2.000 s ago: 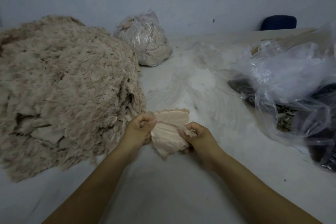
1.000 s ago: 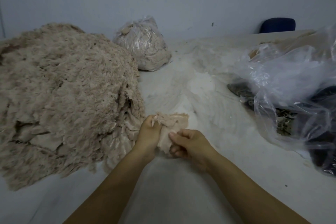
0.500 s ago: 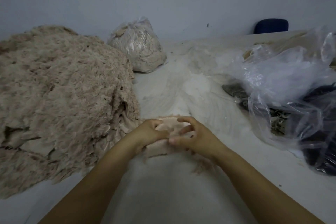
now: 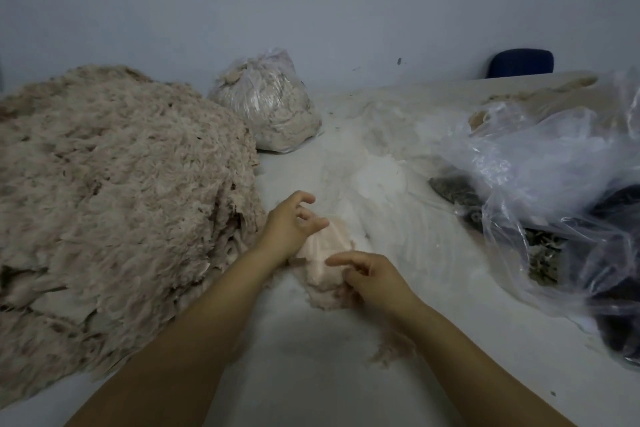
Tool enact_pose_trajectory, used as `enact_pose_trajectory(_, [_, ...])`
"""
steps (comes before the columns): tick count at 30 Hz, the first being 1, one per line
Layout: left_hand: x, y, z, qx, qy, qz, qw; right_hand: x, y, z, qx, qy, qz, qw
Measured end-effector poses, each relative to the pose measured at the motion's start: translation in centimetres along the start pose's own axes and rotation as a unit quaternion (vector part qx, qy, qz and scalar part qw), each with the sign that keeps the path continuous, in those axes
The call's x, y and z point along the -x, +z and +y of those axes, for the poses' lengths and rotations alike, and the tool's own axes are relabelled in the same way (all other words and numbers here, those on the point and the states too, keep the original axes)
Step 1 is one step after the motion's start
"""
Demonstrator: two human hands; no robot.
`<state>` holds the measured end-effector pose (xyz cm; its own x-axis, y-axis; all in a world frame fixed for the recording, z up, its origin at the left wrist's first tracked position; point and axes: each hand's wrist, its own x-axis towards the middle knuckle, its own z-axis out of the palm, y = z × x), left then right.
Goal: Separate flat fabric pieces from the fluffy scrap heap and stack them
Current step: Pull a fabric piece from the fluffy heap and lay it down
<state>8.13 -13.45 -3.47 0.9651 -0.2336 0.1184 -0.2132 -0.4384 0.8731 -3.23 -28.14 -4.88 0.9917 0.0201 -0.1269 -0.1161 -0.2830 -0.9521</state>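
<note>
Both hands hover low over the table, and neither grips anything. On the left, the left hand has its fingers loosely curled and spread, its heel at the upper-left edge of the flat fabric piece; whether it touches the cloth cannot be told. To its right and nearer the person, the right hand is relaxed too, forefinger stretched over the lower part of the same piece, holding nothing.

The pale pink piece lies flat on the table between the two hands, its long axis running from far and slightly right toward near and slightly left, with a fringe of loose fluff at its near end under the right hand. It looks set down as the base of the stack.

The next flat piece must come from the fluffy scrap heap, which lies to the left, just beside the left forearm. The left hand is plainly the nearer one, with nothing between it and the heap's ragged edge.

Further right, behind the heap, stands a tied bag of scraps. On the far right a crumpled clear plastic bag covers dark material, well apart from the piece, and a wisp of fluff lies by the right forearm.
</note>
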Motion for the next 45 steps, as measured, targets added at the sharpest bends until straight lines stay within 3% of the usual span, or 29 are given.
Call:
enact_pose_trajectory(3, [-0.5, 0.7, -2.0, -0.091, -0.018, -0.055, 0.994, -0.1, -0.5, 0.9, 0.180, -0.022, -0.018, 0.983])
enact_pose_trajectory(5, [-0.1, 0.5, -3.5, -0.163, 0.018, -0.066, 0.984, -0.3, -0.7, 1.1, 0.210, -0.037, 0.009, 0.977])
enact_pose_trajectory(7, [0.6, 0.1, -4.7, -0.172, 0.046, -0.082, 0.981, -0.6, -0.6, 0.9, 0.251, -0.052, 0.028, 0.966])
enact_pose_trajectory(10, [1.1, 0.0, -5.5, -0.134, 0.052, -0.080, 0.986, -1.1, -0.2, 1.0, 0.339, -0.066, -0.048, 0.937])
enact_pose_trajectory(13, [0.9, 0.6, -5.4, -0.053, -0.004, -0.076, 0.996, -1.4, -0.3, 1.2, 0.309, -0.095, -0.067, 0.944])
enact_pose_trajectory(17, [0.0, 1.8, -4.7, -0.085, 0.012, -0.072, 0.994, -1.4, -1.5, 0.9, 0.244, -0.084, -0.016, 0.966])
enact_pose_trajectory(23, [0.1, 1.1, -2.8, 0.161, -0.016, -0.005, 0.987, -0.4, -2.5, -0.1, 0.146, -0.144, 0.071, 0.976])
enact_pose_trajectory(25, [0.6, 0.3, -3.3, 0.108, -0.012, -0.017, 0.994, 0.3, -2.2, 0.3, 0.169, -0.162, 0.049, 0.971])
enact_pose_trajectory(29, [2.4, -0.2, -5.0, -0.164, 0.015, -0.066, 0.984, 1.0, -2.0, 1.8, 0.270, -0.159, -0.037, 0.949])
enact_pose_trajectory(33, [3.3, -0.5, -4.5, -0.170, 0.062, -0.045, 0.983, 0.5, -2.4, 2.7, 0.363, -0.186, -0.089, 0.909])
enact_pose_trajectory(38, [5.3, -4.3, -4.2, -0.294, 0.123, -0.002, 0.948, -2.1, -5.1, 2.7, 0.404, -0.196, -0.001, 0.894])
enact_pose_trajectory(42, [8.4, -7.1, -5.0, -0.493, -0.015, -0.027, 0.870, -1.7, -4.1, 3.9, 0.380, -0.240, 0.084, 0.890])
enact_pose_trajectory(45, [10.4, -6.3, -5.5, -0.512, -0.019, -0.066, 0.856, 0.5, -1.8, 4.7, 0.362, -0.301, 0.064, 0.880])
